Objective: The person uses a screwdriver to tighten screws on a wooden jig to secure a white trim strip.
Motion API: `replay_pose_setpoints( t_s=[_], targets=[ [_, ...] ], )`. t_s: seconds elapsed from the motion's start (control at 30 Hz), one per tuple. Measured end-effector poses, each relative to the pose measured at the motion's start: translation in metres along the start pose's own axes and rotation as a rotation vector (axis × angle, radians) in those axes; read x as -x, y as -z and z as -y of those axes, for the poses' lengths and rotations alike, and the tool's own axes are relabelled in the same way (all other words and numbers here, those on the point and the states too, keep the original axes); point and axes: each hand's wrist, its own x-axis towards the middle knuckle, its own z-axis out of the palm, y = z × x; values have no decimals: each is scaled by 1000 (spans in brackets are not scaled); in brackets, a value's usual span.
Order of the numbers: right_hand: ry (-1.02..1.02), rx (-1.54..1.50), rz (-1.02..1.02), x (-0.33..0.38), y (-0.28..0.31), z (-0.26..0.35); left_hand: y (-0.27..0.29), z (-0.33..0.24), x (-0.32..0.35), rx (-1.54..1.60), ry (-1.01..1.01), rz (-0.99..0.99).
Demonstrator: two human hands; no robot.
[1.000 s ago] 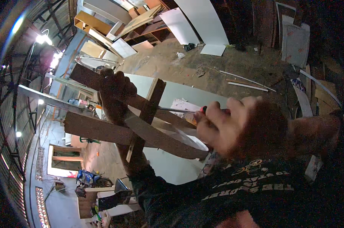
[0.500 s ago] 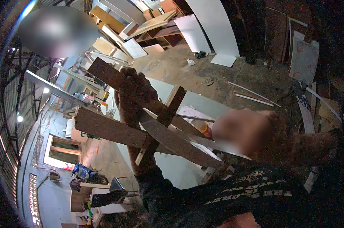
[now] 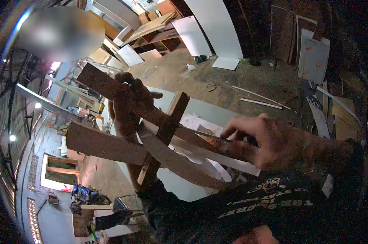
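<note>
A wooden piece of long boards joined by a crosspiece [image 3: 172,116] is held up in front of me. My left hand [image 3: 131,101] is closed around its upper board [image 3: 97,81]. The lower board [image 3: 100,143] passes by my left wrist. A curved pale strip [image 3: 180,162] bows below the crosspiece. My right hand [image 3: 253,140] is closed on a slim metal-shafted tool [image 3: 198,132], its shaft pointing at the crosspiece. The fingers hide the tool's handle, so its exact kind does not show.
A pale tabletop [image 3: 151,90] lies under the work with loose items on it. White panels [image 3: 214,28] and stacked boards lean at the back. Thin strips [image 3: 261,103] lie on the floor. A blue motorbike [image 3: 88,193] stands at the lower left.
The wooden piece and my left hand have shifted slightly left in view, along with the background. My right hand now shows sharper, with the tool still in it.
</note>
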Motion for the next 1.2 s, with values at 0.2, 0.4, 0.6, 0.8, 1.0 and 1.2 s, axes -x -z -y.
replay_pose_setpoints(
  t_s=[0.2,0.4,0.6,0.8,1.0,1.2],
  targets=[
    [147,680,-10,0,-20,15,-10,-15,8,-114,-25,-12],
    [-342,-555,222,-24,-20,12,14,-14,25,-88,-62,86],
    [-572,-993,192,-32,-23,-4,1,-3,4,-222,-95,1],
    [10,-554,394,-26,-7,-46,10,-18,26,-276,-40,-110],
    [-222,-546,-156,-46,29,-133,8,-2,35,-384,-35,-245],
    [-191,-313,53,-129,-44,-269,-12,-27,72,-731,-42,-589]
  ],
)
